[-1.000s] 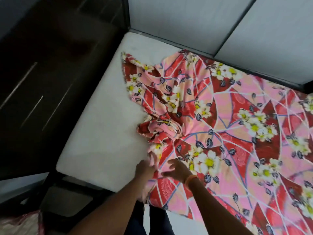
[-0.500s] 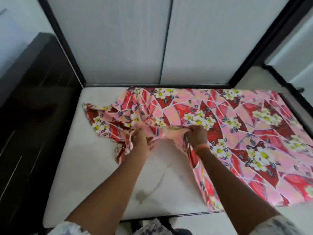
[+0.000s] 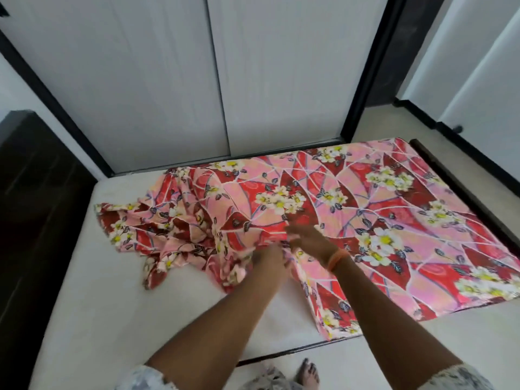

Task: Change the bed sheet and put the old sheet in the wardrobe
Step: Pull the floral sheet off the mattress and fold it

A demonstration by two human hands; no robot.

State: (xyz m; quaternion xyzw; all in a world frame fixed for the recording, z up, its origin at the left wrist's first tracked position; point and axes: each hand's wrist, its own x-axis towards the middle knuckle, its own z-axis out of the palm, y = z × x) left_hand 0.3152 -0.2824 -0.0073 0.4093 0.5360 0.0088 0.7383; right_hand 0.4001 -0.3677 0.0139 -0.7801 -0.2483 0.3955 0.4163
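The floral bed sheet (image 3: 323, 220) lies across the far and right part of the bare mattress (image 3: 84, 319): flat at the right, bunched into folds at the left. I judge it light, soft and limp; it will drape and drag, so I would gather it at an edge or at the bunched folds, not at the flat middle.

My left hand (image 3: 266, 260) is at the crumpled edge with fingers that appear curled into the cloth, though motion blur leaves this uncertain. My right hand (image 3: 309, 240), an orange band at its wrist, lies on the sheet just beside it; I cannot tell whether it grips.

Closed sliding wardrobe doors (image 3: 219, 80) stand directly behind the bed. A dark headboard (image 3: 36, 206) borders the left side. My bare foot (image 3: 308, 372) stands on the floor at the near bed edge. Nothing lies on the sheet to hinder removal
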